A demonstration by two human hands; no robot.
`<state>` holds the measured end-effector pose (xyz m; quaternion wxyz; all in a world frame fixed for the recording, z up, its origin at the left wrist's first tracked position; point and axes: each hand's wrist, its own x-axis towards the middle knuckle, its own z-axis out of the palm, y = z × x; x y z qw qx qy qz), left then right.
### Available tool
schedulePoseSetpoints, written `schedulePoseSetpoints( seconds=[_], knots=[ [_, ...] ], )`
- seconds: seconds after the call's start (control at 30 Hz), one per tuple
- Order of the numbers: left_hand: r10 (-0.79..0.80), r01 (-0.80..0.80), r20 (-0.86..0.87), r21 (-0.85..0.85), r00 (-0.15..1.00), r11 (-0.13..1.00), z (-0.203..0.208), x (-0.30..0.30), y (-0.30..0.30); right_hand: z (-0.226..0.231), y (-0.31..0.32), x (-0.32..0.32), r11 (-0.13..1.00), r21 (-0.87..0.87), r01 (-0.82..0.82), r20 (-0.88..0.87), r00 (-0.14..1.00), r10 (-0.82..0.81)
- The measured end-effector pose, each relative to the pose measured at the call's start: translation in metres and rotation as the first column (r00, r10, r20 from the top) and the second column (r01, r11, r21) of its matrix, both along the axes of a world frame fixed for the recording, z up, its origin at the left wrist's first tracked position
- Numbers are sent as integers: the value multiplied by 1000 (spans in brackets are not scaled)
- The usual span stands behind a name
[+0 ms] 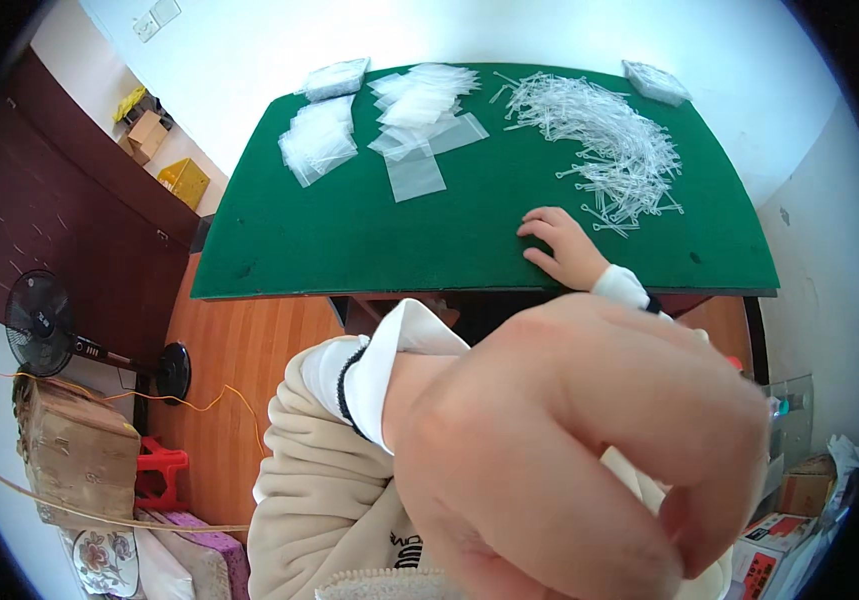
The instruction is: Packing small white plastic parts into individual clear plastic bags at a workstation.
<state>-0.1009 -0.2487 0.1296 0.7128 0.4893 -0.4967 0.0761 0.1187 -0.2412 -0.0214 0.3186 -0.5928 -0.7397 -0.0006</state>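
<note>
My left hand (569,430) is raised very close to the camera and fills the lower middle of the view. Its fingers are bent and closed together; whatever they may hold is hidden. On the green cloth of the table (349,240), near its front edge, rests my right hand (571,252), open with its fingers apart and slightly curved. Just beyond it spreads a heap of small clear plastic sticks with ring-shaped ends (614,140). Clear flat plastic bags lie in a left stack (317,140) and a fanned middle stack (419,110), with several bags spread loosely toward me.
Wrapped packs sit at the back left (336,79) and back right (655,82) corners. On the floor at left stand a black fan (41,322), a cardboard box (79,450) and a red stool (161,474). A yellow cord (209,403) crosses the floor. Boxes (774,545) stand at lower right.
</note>
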Motion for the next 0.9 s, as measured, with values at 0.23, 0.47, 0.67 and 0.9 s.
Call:
schedulePoseSetpoints(
  seconds=[0.23,0.47,0.67,0.9],
  knots=[
    [689,-788,428,100,585,608,39,13,46,15,-83,34,934,-72,349,222,919,-326],
    [957,-780,-46,569,287,262,-69,77,168,21,-103,66,884,-126,451,269,873,-407],
    [943,-689,-279,649,180,323,-102,110,217,9,-52,79,893,-119,434,312,870,-382],
    [797,-755,-588,457,141,471,-144,124,234,11,-1,130,786,-176,592,388,776,-498]
  ],
)
